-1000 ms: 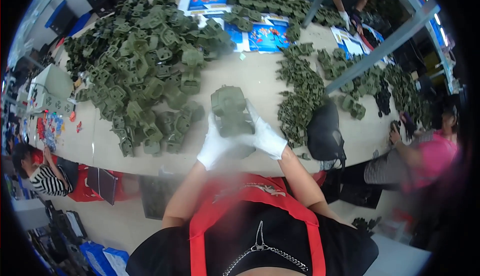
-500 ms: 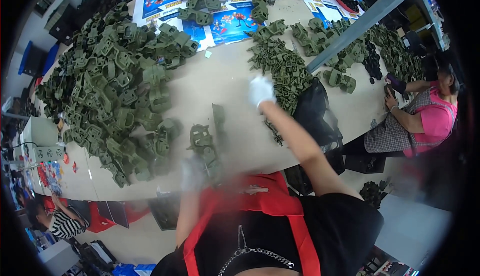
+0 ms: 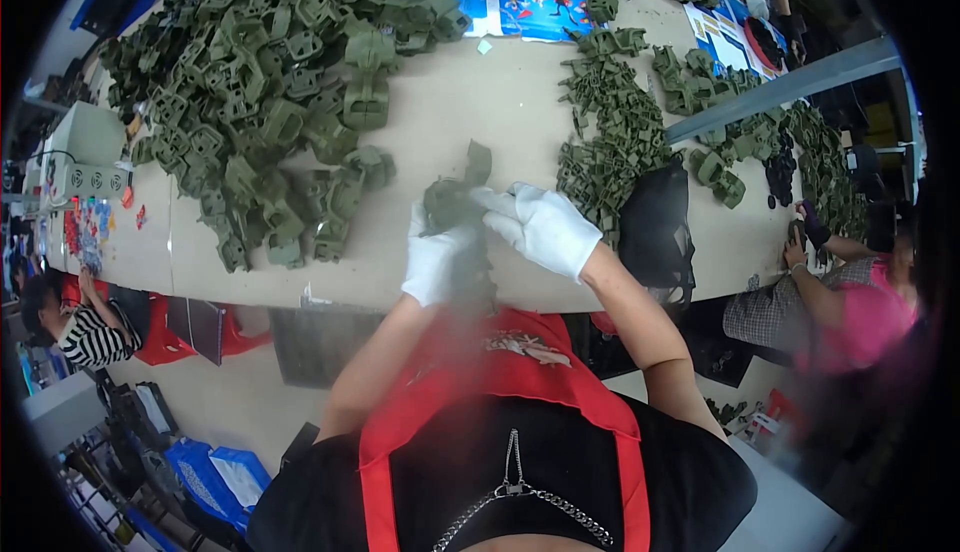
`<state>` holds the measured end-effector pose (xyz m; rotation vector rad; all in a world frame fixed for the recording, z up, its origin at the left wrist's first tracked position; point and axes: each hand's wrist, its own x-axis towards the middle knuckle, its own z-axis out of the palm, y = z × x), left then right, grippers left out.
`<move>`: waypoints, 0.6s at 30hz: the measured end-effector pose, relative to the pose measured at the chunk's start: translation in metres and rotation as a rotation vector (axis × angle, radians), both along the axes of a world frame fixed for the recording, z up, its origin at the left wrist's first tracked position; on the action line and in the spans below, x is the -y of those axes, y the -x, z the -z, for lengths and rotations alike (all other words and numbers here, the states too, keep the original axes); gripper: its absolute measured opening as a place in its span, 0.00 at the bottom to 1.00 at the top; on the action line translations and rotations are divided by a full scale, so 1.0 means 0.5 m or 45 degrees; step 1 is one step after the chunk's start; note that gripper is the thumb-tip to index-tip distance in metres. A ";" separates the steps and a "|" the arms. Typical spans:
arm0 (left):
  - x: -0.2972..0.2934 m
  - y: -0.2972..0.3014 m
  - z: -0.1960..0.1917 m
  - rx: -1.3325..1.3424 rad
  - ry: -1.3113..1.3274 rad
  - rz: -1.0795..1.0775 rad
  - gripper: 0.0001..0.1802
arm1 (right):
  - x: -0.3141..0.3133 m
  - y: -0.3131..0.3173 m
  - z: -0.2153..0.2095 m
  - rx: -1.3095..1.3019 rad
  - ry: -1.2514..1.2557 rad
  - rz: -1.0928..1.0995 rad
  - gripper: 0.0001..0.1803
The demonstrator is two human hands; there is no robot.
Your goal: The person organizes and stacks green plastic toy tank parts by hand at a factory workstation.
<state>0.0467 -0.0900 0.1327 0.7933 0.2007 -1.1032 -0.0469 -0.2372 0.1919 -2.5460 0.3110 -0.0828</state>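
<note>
Both my hands wear white gloves and meet over the near part of the table. My left hand (image 3: 432, 264) is closed around a green plastic part (image 3: 452, 202), a moulded piece with openings like those in the big heap. From the right, my right hand (image 3: 550, 230) reaches to that part, its fingertips pinched together against it. Anything small between those fingertips is hidden. Just beyond stands a narrow green piece (image 3: 479, 162). A blur covers the space below my left hand.
A big heap of green parts (image 3: 250, 82) covers the table's left side. Small green parts (image 3: 615, 147) are piled at right, beside a black bag (image 3: 655, 227). A grey metal post (image 3: 780, 92) slants across. Co-workers sit at both sides; another person's gloved hand (image 3: 755, 0) shows far right.
My right hand has come back from the small-parts pile to the middle. My left hand has lifted the green part and moved up to meet it. The whole view has shifted.
</note>
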 end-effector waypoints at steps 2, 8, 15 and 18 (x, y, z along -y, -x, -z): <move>-0.012 0.032 -0.005 0.082 -0.025 -0.032 0.27 | -0.033 0.001 0.008 -0.046 0.080 0.200 0.16; -0.024 0.084 -0.061 0.593 -0.249 -0.115 0.22 | -0.114 -0.011 -0.002 -0.019 -0.204 0.659 0.12; -0.032 0.073 -0.065 0.398 -0.401 0.053 0.25 | -0.121 -0.016 0.077 0.124 -0.446 0.728 0.08; -0.023 0.073 -0.037 0.121 -0.041 -0.204 0.25 | -0.140 -0.018 0.103 0.374 -0.219 0.781 0.07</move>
